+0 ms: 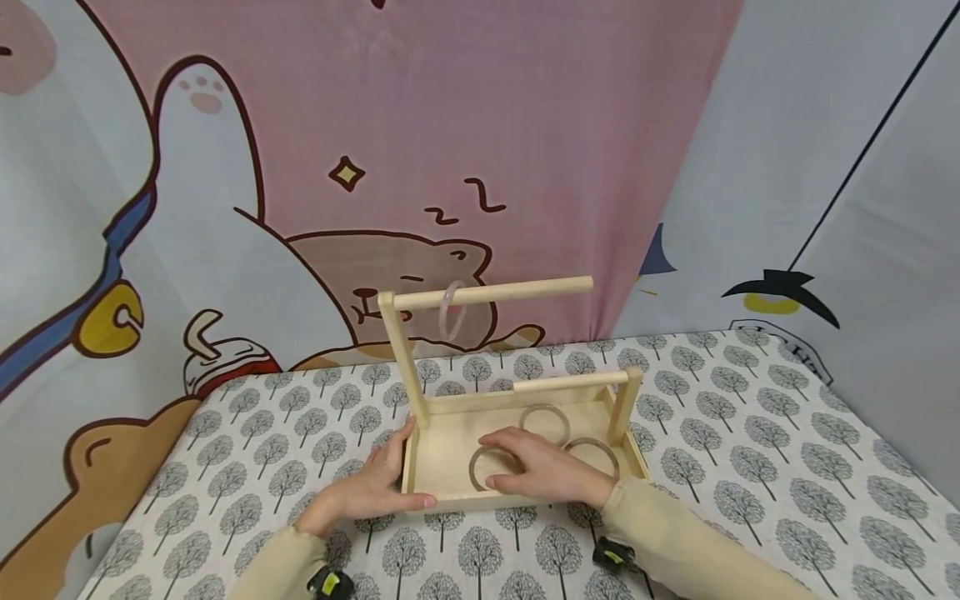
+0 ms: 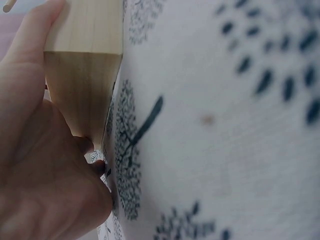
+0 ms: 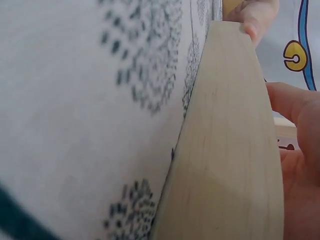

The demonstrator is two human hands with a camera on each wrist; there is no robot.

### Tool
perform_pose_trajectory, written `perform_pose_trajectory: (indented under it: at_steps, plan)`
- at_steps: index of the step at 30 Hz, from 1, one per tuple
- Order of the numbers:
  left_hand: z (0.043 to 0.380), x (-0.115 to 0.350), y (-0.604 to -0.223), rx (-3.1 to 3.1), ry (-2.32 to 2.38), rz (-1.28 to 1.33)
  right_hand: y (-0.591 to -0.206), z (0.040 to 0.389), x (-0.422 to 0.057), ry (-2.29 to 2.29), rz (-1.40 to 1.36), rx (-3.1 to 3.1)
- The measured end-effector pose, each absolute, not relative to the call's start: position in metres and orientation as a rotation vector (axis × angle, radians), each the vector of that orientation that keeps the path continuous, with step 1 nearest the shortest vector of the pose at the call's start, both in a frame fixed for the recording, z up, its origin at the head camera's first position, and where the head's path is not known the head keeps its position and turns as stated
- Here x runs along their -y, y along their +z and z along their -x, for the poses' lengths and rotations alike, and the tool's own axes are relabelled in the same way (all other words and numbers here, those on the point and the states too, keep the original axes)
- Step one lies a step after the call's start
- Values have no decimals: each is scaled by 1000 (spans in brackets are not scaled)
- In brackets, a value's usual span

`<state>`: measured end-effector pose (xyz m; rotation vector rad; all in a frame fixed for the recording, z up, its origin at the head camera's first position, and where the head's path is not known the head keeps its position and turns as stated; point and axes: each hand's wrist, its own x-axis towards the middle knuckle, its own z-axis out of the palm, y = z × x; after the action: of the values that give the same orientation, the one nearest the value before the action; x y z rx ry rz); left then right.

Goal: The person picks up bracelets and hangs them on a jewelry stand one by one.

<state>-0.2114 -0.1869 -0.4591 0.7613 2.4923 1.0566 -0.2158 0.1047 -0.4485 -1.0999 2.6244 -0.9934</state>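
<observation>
A pale wooden tray (image 1: 442, 502) with two upright posts, each bearing a horizontal rod, sits on the patterned cloth. My left hand (image 1: 375, 483) grips its front left corner, the thumb along the front wall and the fingers at the left side. A pinkish translucent bangle (image 1: 443, 312) hangs on the taller rod (image 1: 525, 289). Over the tray floor, my right hand (image 1: 543, 468) reaches down at a bangle (image 1: 472, 471) lying flat. Its fingers and thumb are around that ring's right part; whether they pinch it is hidden. Two more bangles (image 1: 545, 407) (image 1: 617, 460) lie in the tray.
A shorter rod (image 1: 570, 382) extends leftward from the right post (image 1: 625, 408). White cloth with tree prints (image 1: 738, 450) covers the table around the tray. Behind it hangs a cartoon-printed curtain (image 1: 555, 167).
</observation>
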Motion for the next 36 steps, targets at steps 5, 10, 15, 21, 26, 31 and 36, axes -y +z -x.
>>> perform_pose_trajectory:
  at_steps: [5,10,15,21,26,31,36]
  plan:
    - [211,187,-459,-2499,1058,-776,-448,217,-102,-1024,1044,-2586]
    - [211,187,-459,-2502,1046,-769,-447,221,-97,-1066,986,-2547]
    - [211,188,-458,-2498,1050,-750,-448,224,-93,-1087,958,-2515]
    - [211,187,-459,-2489,1046,-749,-451,227,-91,-1061,1024,-2559]
    - [212,186,-460,-2484,1045,-753,-453,228,-92,-1021,1029,-2595]
    - [212,187,-459,-2480,1050,-749,-454,228,-90,-982,1041,-2622]
    - [211,187,-458,-2482,1058,-747,-457,229,-88,-956,1068,-2645]
